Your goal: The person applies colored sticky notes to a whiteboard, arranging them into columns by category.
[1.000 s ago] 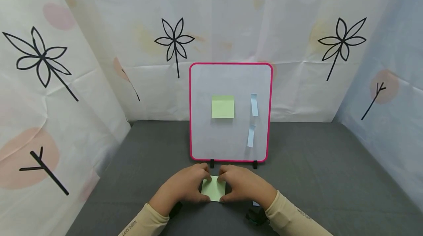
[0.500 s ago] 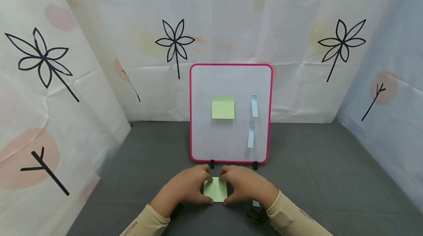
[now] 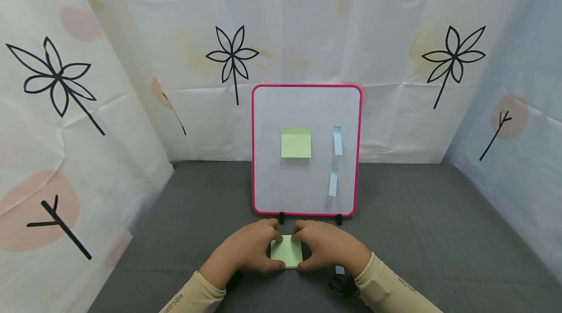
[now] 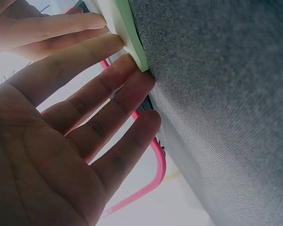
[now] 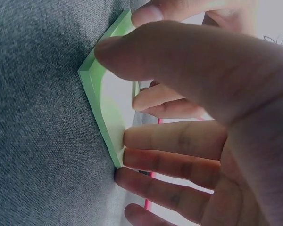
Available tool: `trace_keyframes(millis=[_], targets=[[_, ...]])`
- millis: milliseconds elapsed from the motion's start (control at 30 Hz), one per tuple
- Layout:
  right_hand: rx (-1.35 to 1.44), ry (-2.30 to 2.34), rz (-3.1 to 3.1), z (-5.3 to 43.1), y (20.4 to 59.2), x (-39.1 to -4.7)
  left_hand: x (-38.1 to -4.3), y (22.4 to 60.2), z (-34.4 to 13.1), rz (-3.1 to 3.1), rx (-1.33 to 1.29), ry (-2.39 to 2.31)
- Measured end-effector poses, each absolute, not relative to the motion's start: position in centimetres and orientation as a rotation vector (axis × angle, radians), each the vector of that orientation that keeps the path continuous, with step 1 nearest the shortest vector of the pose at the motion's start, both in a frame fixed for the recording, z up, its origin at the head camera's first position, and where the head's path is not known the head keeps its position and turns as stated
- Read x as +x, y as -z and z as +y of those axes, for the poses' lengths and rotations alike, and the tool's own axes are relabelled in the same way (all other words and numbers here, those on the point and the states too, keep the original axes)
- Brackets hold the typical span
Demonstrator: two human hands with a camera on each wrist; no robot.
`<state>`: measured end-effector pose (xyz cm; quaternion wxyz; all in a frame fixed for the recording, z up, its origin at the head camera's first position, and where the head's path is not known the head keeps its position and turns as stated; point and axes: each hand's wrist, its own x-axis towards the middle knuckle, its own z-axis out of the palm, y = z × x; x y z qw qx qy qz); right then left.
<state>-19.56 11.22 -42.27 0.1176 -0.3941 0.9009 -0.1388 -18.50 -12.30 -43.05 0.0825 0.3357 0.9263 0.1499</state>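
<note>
A light green pad of sticky notes (image 3: 286, 252) lies on the grey tabletop, in front of the whiteboard. From its left side my left hand (image 3: 248, 247) holds it, thumb at the near corner and fingers at the far one. My right hand (image 3: 332, 244) grips the right side in the same manner. In the right wrist view the thumb presses a corner of the pad (image 5: 112, 136), whose layered edge shows. Fingertips touch the pad's edge (image 4: 128, 33) in the left wrist view; the left thumb is mostly out of that view.
Behind the hands stands a pink-framed whiteboard (image 3: 303, 108) on black feet (image 3: 282, 218). It bears a green sticky note (image 3: 296, 143) and two pale blue strips (image 3: 337, 141). A small blue piece (image 3: 340, 270) lies beside my right wrist. Printed cloth walls (image 3: 391, 123) enclose the table.
Since a second ago both hands and the pad have shifted very slightly right, and the pad now sits straighter. Over the last half second almost nothing has moved.
</note>
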Motion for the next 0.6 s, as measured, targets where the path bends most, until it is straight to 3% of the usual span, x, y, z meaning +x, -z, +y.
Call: trace_keyframes(millis=[600], targets=[[-1.154,0.411,2.61,11.28,42.22,-19.76,-18.58,43.26,-12.3,2.778,1.045,-0.459]])
